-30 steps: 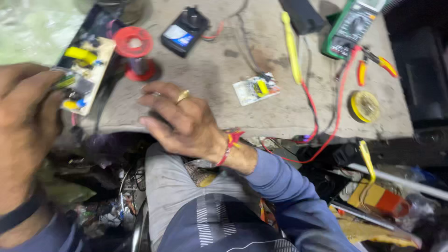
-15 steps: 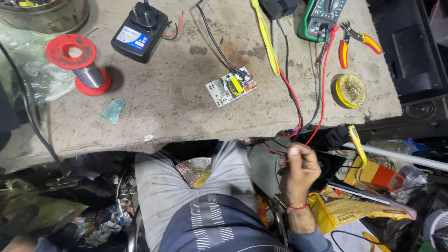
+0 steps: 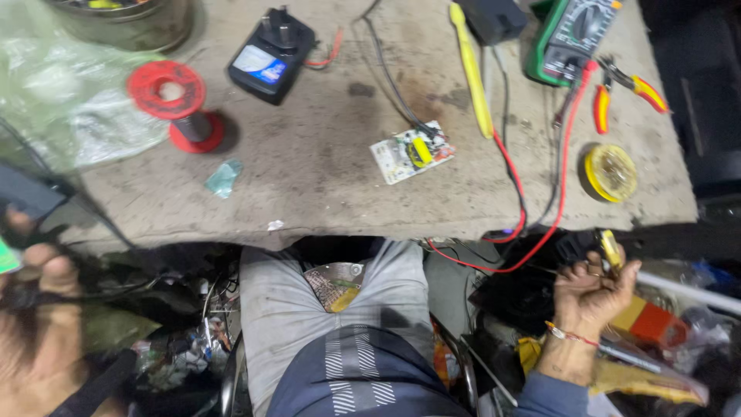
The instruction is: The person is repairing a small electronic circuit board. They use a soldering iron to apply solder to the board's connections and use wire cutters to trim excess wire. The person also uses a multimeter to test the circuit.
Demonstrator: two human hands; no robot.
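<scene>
Right hand [image 3: 590, 289] below bench edge [image 3: 347, 232], fingers gripping yellow-tipped tool [image 3: 610, 251].

Black plug adapter [image 3: 272, 52] at the bench's rear carries a rectangular blue-and-white label [image 3: 255, 63]; multimeter [image 3: 572, 35] screen unseen.

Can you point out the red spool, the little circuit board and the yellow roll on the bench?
red spool [image 3: 167, 89]: head view, on its top flange.
little circuit board [image 3: 411, 151]: head view, middle of the board.
yellow roll [image 3: 610, 172]: head view, on its flat face.
</scene>
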